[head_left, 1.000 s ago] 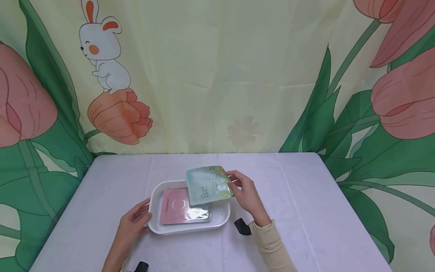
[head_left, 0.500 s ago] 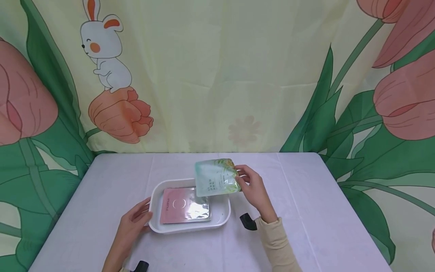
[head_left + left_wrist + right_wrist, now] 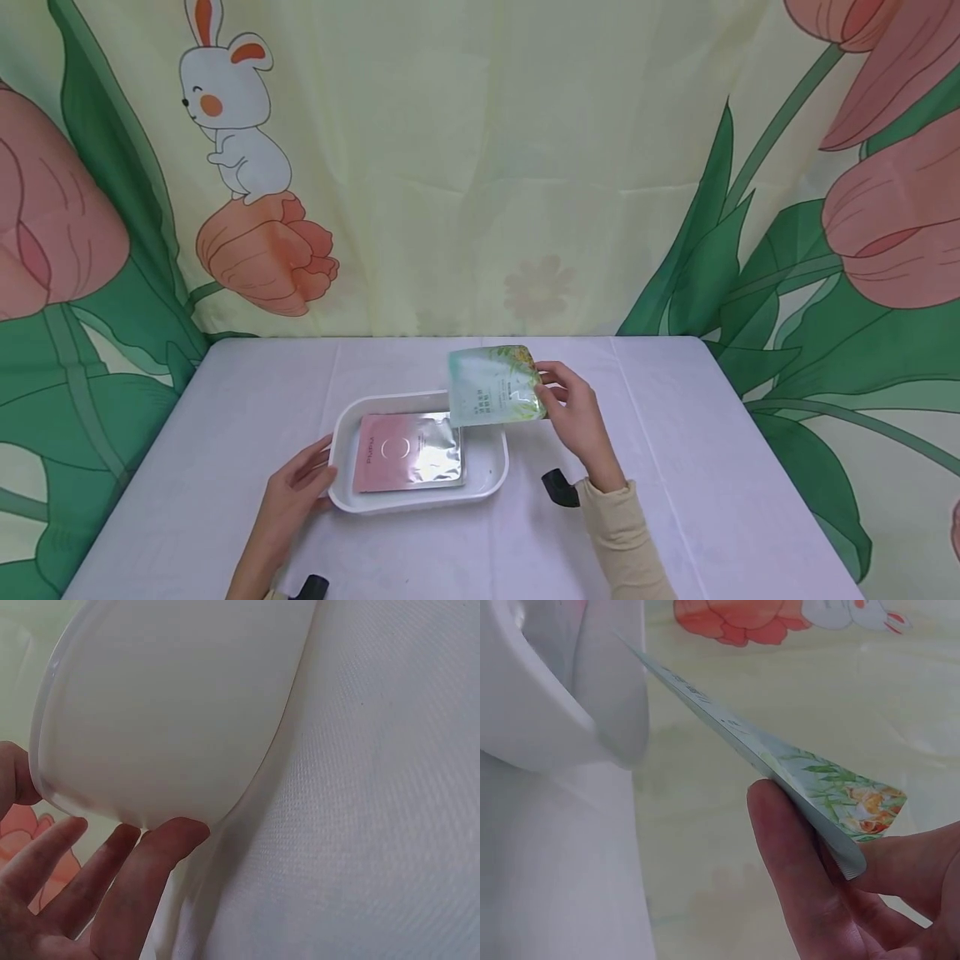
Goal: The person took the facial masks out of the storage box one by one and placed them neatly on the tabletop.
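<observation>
A green-and-white printed sachet (image 3: 495, 387) is up above the right back part of a white plastic tray (image 3: 416, 506). My right hand (image 3: 576, 412) pinches its right edge between thumb and fingers; in the right wrist view the sachet (image 3: 742, 750) appears nearly edge-on. Inside the tray lies a pink-and-silver sachet (image 3: 405, 454), flat, its upper right corner near the raised one's lower edge. At the tray's left end is my left hand (image 3: 294, 483), its fingertips touching the outer wall. The left wrist view shows these fingers (image 3: 142, 877) spread along that wall.
A white cloth (image 3: 697, 500) covers the table. Behind it hangs a pale yellow curtain (image 3: 480, 167) printed with tulips and a rabbit. Black pieces (image 3: 561, 487) stick out at both wrists.
My right hand has moved right and slightly away with the green-and-white sachet, uncovering more of the pink-and-silver one. My left hand and the tray have stayed in place.
</observation>
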A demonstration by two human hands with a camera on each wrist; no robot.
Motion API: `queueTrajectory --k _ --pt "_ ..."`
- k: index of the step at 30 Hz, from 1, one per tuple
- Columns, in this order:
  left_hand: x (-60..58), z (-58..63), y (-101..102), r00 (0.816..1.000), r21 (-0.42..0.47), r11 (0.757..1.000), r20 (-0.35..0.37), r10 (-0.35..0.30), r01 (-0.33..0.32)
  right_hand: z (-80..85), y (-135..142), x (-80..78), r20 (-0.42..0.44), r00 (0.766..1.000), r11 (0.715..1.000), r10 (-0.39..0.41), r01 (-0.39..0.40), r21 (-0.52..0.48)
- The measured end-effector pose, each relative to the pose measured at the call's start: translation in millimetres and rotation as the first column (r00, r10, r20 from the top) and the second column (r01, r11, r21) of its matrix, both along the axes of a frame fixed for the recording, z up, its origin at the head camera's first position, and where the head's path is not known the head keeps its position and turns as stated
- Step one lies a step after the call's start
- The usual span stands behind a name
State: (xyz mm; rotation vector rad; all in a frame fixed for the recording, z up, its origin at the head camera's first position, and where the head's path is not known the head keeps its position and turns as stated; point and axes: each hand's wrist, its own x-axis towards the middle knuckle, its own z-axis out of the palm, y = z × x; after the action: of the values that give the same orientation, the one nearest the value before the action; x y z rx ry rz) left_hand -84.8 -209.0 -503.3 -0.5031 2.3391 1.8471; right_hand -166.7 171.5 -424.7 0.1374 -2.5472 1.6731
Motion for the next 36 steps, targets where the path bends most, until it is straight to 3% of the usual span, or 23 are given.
queueTrajectory --k 36 --pt "2.5 2.7 1.1 1.000 -0.001 1.000 -0.001 -0.001 0.001 1.2 55.0 6.8 0.028 0.989 0.989 -0.147 0.147 0.018"
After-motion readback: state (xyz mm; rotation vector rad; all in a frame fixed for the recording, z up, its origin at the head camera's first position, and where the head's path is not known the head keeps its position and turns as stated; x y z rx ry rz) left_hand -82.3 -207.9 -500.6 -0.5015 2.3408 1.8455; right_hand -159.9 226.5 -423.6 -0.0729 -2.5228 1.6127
